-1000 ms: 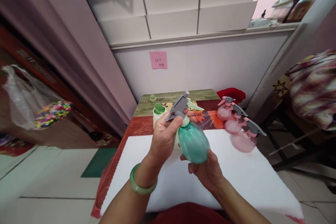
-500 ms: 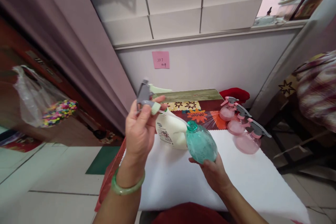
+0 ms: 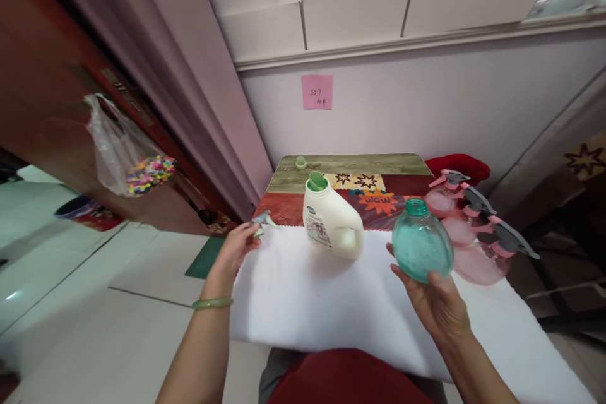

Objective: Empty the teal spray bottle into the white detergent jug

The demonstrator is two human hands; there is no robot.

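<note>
My right hand (image 3: 440,306) is wrapped round the lower part of a teal see-through bottle (image 3: 421,243), whose threaded neck is uncapped and points up. At the table's left edge my left hand (image 3: 238,245) pinches a grey and pale green spray head (image 3: 263,221), low over the white cloth. Part of the spray head is hidden by the fingers, and it looks blurred. Between the hands stands a cream detergent jug (image 3: 326,218) with a green open spout and a handle on its right side. It touches neither hand.
Several pink spray bottles (image 3: 466,233) with grey triggers stand in a row on the right of the cloth. A small green cap (image 3: 301,162) sits at the back of the table. A plastic bag of colourful bits (image 3: 151,175) hangs from the door at left.
My left hand has carried the spray head away from the bottle, left and down to the table's edge. The bottle in my right hand has moved right, apart from the jug, and stands more upright.
</note>
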